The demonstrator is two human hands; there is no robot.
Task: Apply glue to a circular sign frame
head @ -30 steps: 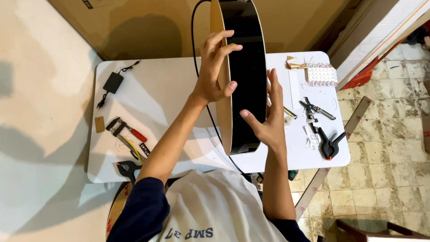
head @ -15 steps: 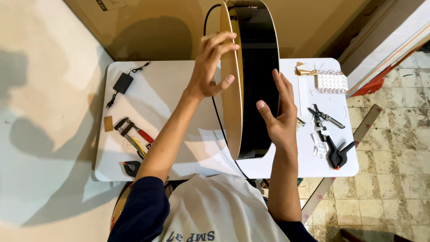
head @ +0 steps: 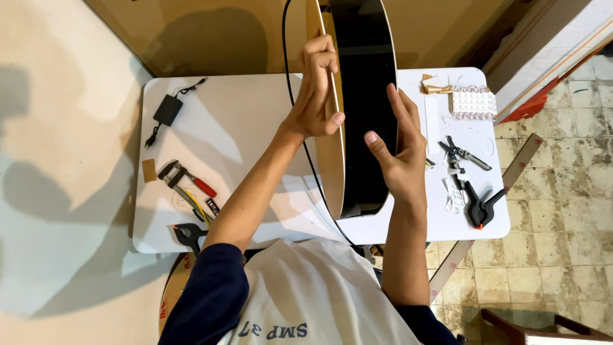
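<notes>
A large round drum-like frame [head: 361,83] with a black face and tan wooden back stands on its edge above the white table [head: 242,121]. My left hand [head: 316,92] presses flat against its tan side, fingers curled over the rim. My right hand [head: 399,150] supports the black side with an open palm and spread fingers. A thin black cable [head: 300,137] runs down along the tan side toward my body.
On the table's left lie a black power adapter [head: 167,110], red-handled pliers [head: 188,182] and a black clamp [head: 188,235]. On the right lie a white LED module strip [head: 472,102], cutters [head: 463,155] and another black clamp [head: 480,207]. Tiled floor lies to the right.
My left hand has slid up along the tan side to the rim. My right hand has shifted a little higher on the black side. The view has moved slightly.
</notes>
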